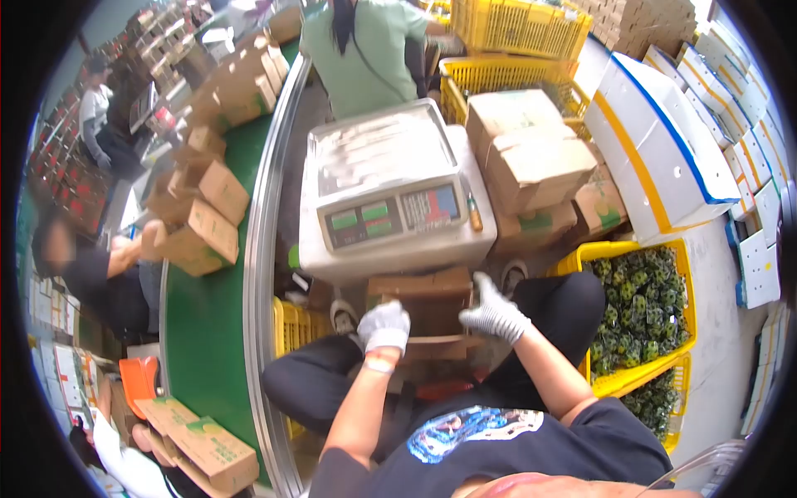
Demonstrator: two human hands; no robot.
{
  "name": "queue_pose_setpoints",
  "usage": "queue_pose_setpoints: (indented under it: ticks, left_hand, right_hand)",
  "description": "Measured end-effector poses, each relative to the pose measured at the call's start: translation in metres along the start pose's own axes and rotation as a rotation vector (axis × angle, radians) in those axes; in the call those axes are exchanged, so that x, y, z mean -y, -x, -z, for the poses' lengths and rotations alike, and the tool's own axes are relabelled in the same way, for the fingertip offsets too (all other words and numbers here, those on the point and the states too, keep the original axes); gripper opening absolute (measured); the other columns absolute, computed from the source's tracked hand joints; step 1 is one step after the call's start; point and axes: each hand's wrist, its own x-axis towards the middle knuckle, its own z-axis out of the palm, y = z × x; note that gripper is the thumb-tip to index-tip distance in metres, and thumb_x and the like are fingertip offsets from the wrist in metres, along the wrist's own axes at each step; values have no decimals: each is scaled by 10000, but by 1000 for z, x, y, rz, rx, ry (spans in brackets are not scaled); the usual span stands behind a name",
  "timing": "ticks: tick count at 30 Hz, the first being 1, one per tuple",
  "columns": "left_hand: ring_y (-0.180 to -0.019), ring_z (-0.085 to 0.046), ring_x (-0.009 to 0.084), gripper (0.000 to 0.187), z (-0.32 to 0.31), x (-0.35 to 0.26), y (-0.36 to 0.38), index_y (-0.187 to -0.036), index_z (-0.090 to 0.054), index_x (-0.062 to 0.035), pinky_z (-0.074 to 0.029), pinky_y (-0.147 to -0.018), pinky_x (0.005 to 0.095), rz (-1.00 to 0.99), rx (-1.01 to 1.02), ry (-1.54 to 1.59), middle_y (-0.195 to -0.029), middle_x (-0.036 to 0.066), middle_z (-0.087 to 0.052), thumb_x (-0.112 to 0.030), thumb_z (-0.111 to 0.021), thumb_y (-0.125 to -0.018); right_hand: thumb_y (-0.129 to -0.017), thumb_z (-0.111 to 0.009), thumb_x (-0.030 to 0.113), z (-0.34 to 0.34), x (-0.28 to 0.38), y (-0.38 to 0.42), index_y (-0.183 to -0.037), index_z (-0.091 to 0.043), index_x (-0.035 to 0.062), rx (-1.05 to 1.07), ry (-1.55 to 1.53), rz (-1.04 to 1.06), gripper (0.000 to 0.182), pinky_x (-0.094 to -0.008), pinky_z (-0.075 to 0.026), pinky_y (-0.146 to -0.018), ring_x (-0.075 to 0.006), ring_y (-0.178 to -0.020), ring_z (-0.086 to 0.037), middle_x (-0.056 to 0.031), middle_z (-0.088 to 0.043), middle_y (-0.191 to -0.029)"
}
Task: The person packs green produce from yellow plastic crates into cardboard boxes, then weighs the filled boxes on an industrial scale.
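Note:
A cardboard box (pixel 423 286) sits low between my knees, below the weighing scale. My left hand (pixel 384 326), in a white knit glove, is closed at the box's left side; whatever its curled fingers hold is hidden. My right hand (pixel 496 314), gloved the same way, is at the right side of the box with thumb and fingers apart and nothing visible in them. The digital scale (pixel 382 174) with a steel pan stands on a white-covered stand (pixel 398 266) just beyond. An orange-handled tool (pixel 474 214) lies beside the scale's display.
Yellow crates (pixel 691 307) of green, bagged produce (pixel 635 307) stand to my right. Closed cartons (pixel 531 158) are stacked beyond the stand, near white foam boxes (pixel 656 149). On my left runs a green conveyor (pixel 203 349) carrying cartons (pixel 199 236). Co-workers (pixel 365 58) are nearby.

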Motion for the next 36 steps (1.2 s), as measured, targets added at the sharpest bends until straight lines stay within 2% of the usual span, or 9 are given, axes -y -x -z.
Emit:
queue_pose_setpoints:
  ticks: [3, 6, 11, 13, 17, 25, 28, 30, 36]
  left_hand:
    - [-784, -654, 347, 208, -14, 1, -7, -768, -687, -110, -532, -710, 453, -41, 20, 167, -812, 157, -676, -306, -617, -763]
    - [-888, -618, 380, 339, -16, 7, -18, -883, -690, -61, -504, -781, 464, 80, 185, 209, -935, 208, -651, -374, -622, -772]
    - [-1010, -590, 388, 492, -13, 4, -28, -1024, -649, -24, -474, -880, 435, 164, 351, 394, -1061, 235, -626, -464, -579, -815]
    - [-1026, -589, 385, 582, -4, 13, -25, -1072, -624, 2, -468, -893, 414, 156, 391, 434, -1067, 247, -624, -504, -614, -786]
    - [-1176, -520, 307, 815, -5, 77, 1, -1291, -476, -6, -417, -967, 376, -398, 446, 806, -1231, 212, -554, -452, -771, -676]
    - [-874, -647, 175, 547, -20, 67, 9, -1074, -638, -1, -513, -796, 287, -104, 288, 919, -958, 112, -682, -267, -844, -643]
    - [-726, -654, 140, 420, -23, 63, 18, -930, -685, 5, -530, -709, 263, -69, 156, 951, -813, 91, -696, -257, -846, -644]
    - [-627, -638, 126, 327, -29, 61, 17, -825, -694, -11, -517, -622, 257, -103, 55, 848, -730, 79, -688, -267, -828, -672]
    - [-707, -651, 264, 453, -43, 27, 5, -886, -665, -68, -515, -662, 342, 179, -253, 577, -772, 103, -667, -418, -809, -638]
  right_hand:
    - [-677, -743, 364, 0, 20, 26, -1101, -397, 83, -282, 215, 142, 614, -444, -496, -731, -378, -852, -610, -189, -597, -922]
    - [-687, -737, 230, 6, 29, 33, -852, -542, 89, 63, 404, 480, 292, -399, -492, -730, -335, -854, -569, -112, -514, -957]
    - [-745, -641, 242, -8, 8, -26, -1239, -560, 141, 317, 558, 705, 511, -369, -517, -769, -265, -896, -632, -119, -620, -1043]
    - [-766, -652, 261, 6, 49, -20, -1284, -523, 127, 642, 433, 147, 550, -320, -541, -666, -203, -760, -663, -120, -657, -966]
    - [-769, -675, 229, -2, 0, -52, -1225, -575, 87, 544, 233, 420, 488, -315, -541, -663, -191, -745, -659, -131, -664, -922]
    - [-763, -683, 258, 16, 27, -1, -1100, -628, 36, 402, -71, 83, 408, -302, -517, -720, -175, -787, -645, -105, -671, -896]
    - [-796, -698, 246, 5, 12, 6, -928, -676, 10, 300, 227, 471, 271, -256, -496, -597, -87, -636, -595, -57, -641, -760]
    - [-793, -702, 276, 1, 14, 5, -893, -677, 9, 392, 61, 96, 286, -263, -498, -608, -103, -634, -603, -60, -644, -731]
    - [-761, -735, 367, 5, 3, -3, -1012, -637, 37, 250, 126, -21, 425, -335, -519, -679, -202, -709, -644, -94, -667, -823]
